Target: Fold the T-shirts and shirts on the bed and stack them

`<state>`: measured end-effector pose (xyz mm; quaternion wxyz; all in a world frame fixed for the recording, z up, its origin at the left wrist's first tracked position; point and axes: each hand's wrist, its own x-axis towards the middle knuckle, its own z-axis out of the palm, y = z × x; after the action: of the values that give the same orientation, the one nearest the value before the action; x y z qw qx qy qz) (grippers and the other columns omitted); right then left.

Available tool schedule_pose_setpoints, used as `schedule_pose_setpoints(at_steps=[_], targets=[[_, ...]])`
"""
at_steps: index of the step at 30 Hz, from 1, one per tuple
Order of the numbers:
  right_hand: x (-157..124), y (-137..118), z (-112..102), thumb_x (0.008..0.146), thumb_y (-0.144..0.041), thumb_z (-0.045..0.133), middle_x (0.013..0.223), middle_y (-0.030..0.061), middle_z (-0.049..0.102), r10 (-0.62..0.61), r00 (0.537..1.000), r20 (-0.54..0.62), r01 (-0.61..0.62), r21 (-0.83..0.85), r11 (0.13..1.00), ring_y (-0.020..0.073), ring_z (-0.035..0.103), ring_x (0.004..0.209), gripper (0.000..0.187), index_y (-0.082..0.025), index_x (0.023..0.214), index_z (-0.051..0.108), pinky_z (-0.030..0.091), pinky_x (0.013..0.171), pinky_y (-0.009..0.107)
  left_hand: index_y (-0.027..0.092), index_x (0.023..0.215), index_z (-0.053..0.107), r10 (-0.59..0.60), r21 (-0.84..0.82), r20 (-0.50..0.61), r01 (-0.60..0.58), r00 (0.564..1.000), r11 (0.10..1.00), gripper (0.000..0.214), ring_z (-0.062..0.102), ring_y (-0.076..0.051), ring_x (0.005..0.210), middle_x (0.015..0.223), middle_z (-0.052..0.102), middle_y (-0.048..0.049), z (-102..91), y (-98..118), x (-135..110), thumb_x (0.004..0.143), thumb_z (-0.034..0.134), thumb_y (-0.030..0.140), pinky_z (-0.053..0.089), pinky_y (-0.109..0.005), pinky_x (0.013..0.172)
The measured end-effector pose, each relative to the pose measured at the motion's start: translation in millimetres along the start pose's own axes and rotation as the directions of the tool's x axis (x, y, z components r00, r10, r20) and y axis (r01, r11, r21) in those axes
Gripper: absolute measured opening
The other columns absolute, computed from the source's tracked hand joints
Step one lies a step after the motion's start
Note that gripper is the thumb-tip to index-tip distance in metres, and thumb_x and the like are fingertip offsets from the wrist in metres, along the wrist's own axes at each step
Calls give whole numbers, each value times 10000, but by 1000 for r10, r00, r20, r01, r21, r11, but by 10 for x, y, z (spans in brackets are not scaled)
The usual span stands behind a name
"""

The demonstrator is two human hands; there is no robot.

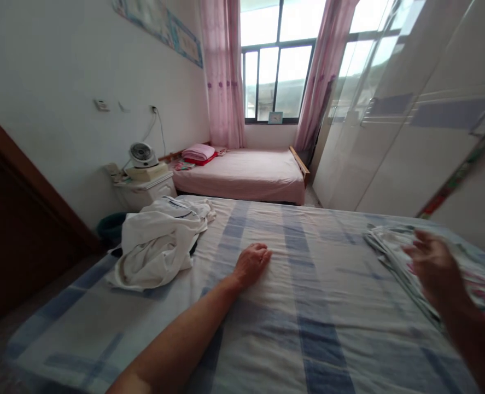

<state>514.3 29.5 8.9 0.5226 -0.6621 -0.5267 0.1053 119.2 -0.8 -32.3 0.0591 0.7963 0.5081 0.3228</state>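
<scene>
My left hand (252, 265) rests on the blue-and-white striped bed sheet (283, 295) near the middle of the bed, fingers lying loosely on the cloth and nothing held. At the right, my right hand (434, 269) is slightly blurred, its fingers apart and bent, over a folded pile of clothes (384, 241) in white, grey-green and pink. Whether it touches that pile I cannot tell. A crumpled heap of white clothes (154, 249) lies on the left part of the bed, away from both hands.
Beyond this bed stands a second bed (250, 172) with a pink sheet and a folded pink quilt (198, 153). A small fan (142, 155) sits on a white bedside cabinet (147, 191). Glossy wardrobe doors (393, 137) line the right side. A dark bin (111, 225) is at the left.
</scene>
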Motion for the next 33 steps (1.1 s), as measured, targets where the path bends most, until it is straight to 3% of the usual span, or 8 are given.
schedule_pose_setpoints(at_steps=[4, 8, 11, 14, 17, 21, 26, 33], targets=[[-350, -369, 878, 752, -373, 493, 1285, 171, 517, -138, 968, 211, 168, -135, 976, 305, 521, 1161, 552, -172, 1266, 508, 454, 928, 456, 189, 806, 690, 41, 27, 11, -42, 999, 999, 368, 620, -184, 1010, 1046, 690, -81, 8, -3, -15, 956, 371, 293, 485, -304, 918], [-654, -375, 1267, 782, -299, 417, 1322, 172, 519, -202, 931, 304, 297, -308, 904, 311, 467, 1229, 492, -150, 1237, 529, 412, 967, 507, 208, 884, 694, -82, 91, -130, 94, 988, 991, 183, 620, -212, 1007, 1077, 679, -85, -260, -224, 100, 875, 515, 244, 503, -323, 884], [-724, -288, 1298, 809, -288, 394, 1333, 159, 530, -204, 901, 383, 357, -385, 851, 315, 463, 1240, 473, -146, 1232, 550, 400, 970, 551, 138, 1001, 652, -213, 143, -316, 268, 924, 953, 249, 553, -286, 1102, 1127, 627, -168, -752, -527, 171, 874, 441, 170, 404, -469, 994], [-722, -247, 1271, 821, -288, 393, 1327, 146, 546, -237, 882, 406, 399, -382, 833, 296, 471, 1239, 462, -150, 1226, 566, 419, 966, 520, 125, 1005, 620, -269, 245, -551, 461, 790, 853, 222, 490, -317, 1158, 1157, 590, -165, -1295, -808, 107, 852, 483, 210, 356, -521, 1007], [-717, -248, 1264, 826, -286, 389, 1321, 134, 556, -232, 881, 413, 404, -399, 823, 282, 479, 1234, 454, -162, 1222, 573, 429, 959, 491, 176, 906, 618, -285, 265, -673, 583, 682, 768, 186, 455, -360, 1176, 1166, 580, -148, -1631, -1004, -69, 796, 599, 325, 355, -567, 969], [-727, -256, 1269, 841, -291, 362, 1318, 121, 562, -225, 874, 431, 417, -426, 803, 269, 480, 1236, 447, -164, 1211, 579, 424, 964, 466, 209, 810, 600, -339, 196, -741, 669, 579, 717, 265, 472, -430, 1148, 1088, 612, -165, -1714, -1203, -291, 789, 588, 473, 356, -660, 852], [-733, -239, 1259, 852, -295, 357, 1317, 126, 561, -226, 863, 452, 430, -424, 797, 273, 485, 1227, 435, -157, 1195, 585, 423, 954, 475, 193, 755, 588, -381, 165, -741, 700, 553, 695, 369, 525, -444, 1084, 1035, 636, -187, -1701, -1368, -390, 867, 433, 508, 380, -665, 769], [-737, -204, 1276, 855, -269, 380, 1291, 126, 576, -260, 858, 443, 451, -407, 794, 266, 508, 1193, 382, -187, 1145, 614, 426, 936, 469, 207, 704, 516, -509, -99, -739, 675, 442, 731, 185, 557, -355, 1050, 955, 644, -126, -1944, -1181, -278, 836, 507, 336, 383, -592, 874]])
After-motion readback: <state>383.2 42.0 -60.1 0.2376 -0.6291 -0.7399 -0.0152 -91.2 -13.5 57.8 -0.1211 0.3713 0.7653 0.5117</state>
